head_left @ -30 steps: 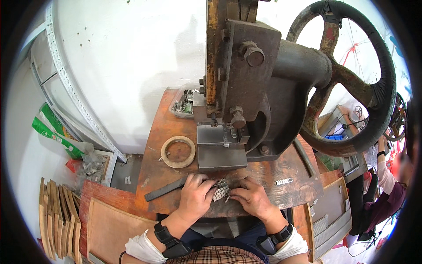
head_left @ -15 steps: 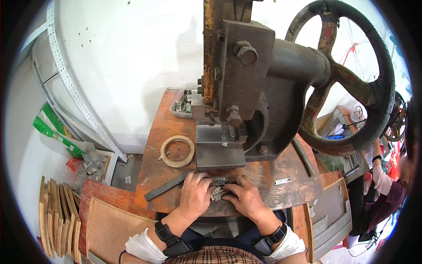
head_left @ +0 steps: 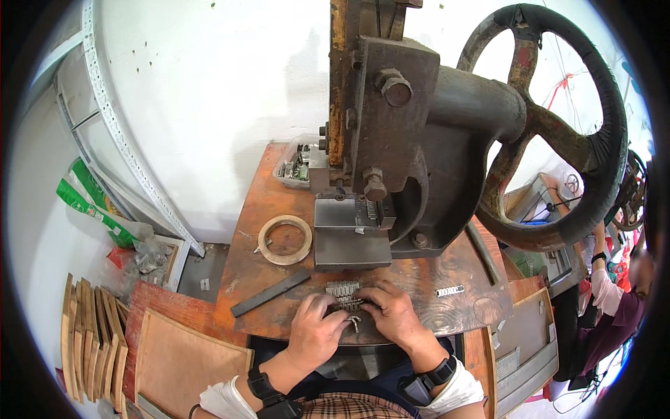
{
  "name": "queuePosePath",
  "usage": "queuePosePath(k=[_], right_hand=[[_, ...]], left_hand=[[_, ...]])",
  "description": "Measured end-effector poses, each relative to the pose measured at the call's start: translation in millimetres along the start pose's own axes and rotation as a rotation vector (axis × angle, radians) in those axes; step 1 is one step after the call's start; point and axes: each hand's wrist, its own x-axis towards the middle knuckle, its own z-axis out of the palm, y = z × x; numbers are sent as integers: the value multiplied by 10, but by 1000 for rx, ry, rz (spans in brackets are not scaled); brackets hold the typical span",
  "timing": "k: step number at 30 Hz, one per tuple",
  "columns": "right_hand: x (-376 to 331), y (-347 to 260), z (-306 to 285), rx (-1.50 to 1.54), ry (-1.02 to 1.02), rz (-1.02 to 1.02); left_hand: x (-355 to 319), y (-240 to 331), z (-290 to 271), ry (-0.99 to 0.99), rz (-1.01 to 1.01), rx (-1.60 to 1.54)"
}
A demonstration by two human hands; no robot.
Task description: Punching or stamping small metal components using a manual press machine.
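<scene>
Several short silver metal link strips (head_left: 342, 288) lie side by side on the worn wooden table, just beyond my fingertips. My left hand (head_left: 313, 329) is closed, thumb and fingers pinched at a small silver linked piece (head_left: 354, 323) that hangs by the table's near edge. My right hand (head_left: 394, 314) is closed too, its fingertips on the near end of the laid-out strips; what exactly it grips is partly hidden. Farther off stands a heavy hand press (head_left: 398, 140) with a steel block (head_left: 352, 250) at its base.
A tape roll (head_left: 285, 239) and a dark flat bar (head_left: 270, 293) lie to the left. To the right are another link strip (head_left: 450, 290) and a metal rod (head_left: 483, 253). A plastic tub (head_left: 293, 162) of metal parts stands behind. A large handwheel (head_left: 608, 140) overhangs the right. A co-worker sits far right.
My left hand has moved slightly down toward the table's near edge, drawing the small linked piece with it. More of the laid-out strips now shows beyond my fingers.
</scene>
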Motion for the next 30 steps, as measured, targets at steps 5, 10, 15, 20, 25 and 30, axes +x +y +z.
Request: queuePosePath(k=[5, 10, 15, 20, 25, 30], right_hand=[[50, -38, -61, 57, -9, 6], [35, -45, -69, 44, -4, 21], [31, 2, -113, -58, 30, -27], [111, -146, -171, -189, -281, 33], [140, -131, -111, -222, -311, 6], [166, -130, -97, -121, -274, -32]], left_hand=[[8, -46, 76, -45, 0, 35], [85, 9, 34, -99, -106, 90], [153, 1, 16, -183, -138, 178], [181, 10, 5, -207, -193, 195], [196, 40, -2, -270, -238, 247], [147, 12, 36, -163, -247, 123]])
